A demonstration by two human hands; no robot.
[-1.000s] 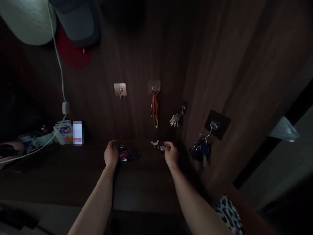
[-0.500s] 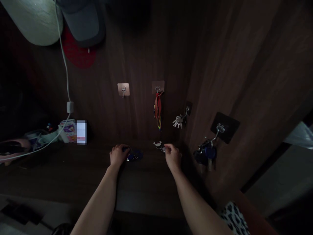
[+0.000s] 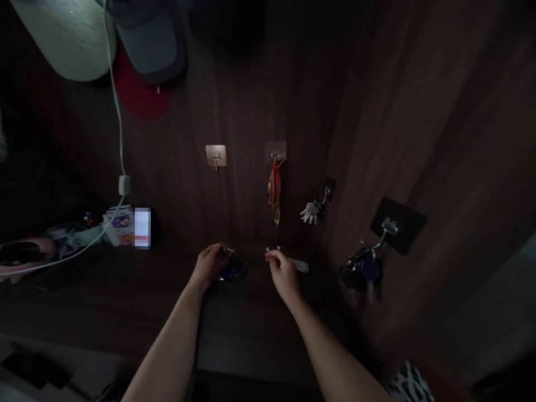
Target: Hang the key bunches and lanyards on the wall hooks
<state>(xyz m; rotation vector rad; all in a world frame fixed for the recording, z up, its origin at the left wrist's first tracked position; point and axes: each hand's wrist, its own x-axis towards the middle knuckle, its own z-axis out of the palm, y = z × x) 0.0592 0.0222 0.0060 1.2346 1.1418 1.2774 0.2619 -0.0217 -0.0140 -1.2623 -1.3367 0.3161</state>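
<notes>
My left hand [image 3: 208,266] is closed around a key bunch with a dark blue tag [image 3: 233,271], lifted just off the dark wooden shelf [image 3: 125,290]. My right hand [image 3: 283,273] pinches a second key bunch with a silver key [image 3: 298,264] and a small white charm. Above them on the wooden back wall, one adhesive hook [image 3: 216,157] hangs bare. A second hook [image 3: 275,153] carries a red strap.
A silver key bunch [image 3: 310,211] hangs in the corner, and dark keys with a blue fob [image 3: 362,269] hang from a black hook plate on the right wall. A white cable [image 3: 118,128], small boxes [image 3: 119,225] and clutter lie at left. Caps hang at top left.
Both hands have closed on their key bunches and raised them slightly from the shelf. My right hand has shifted a little to the left. The view has drifted a little.
</notes>
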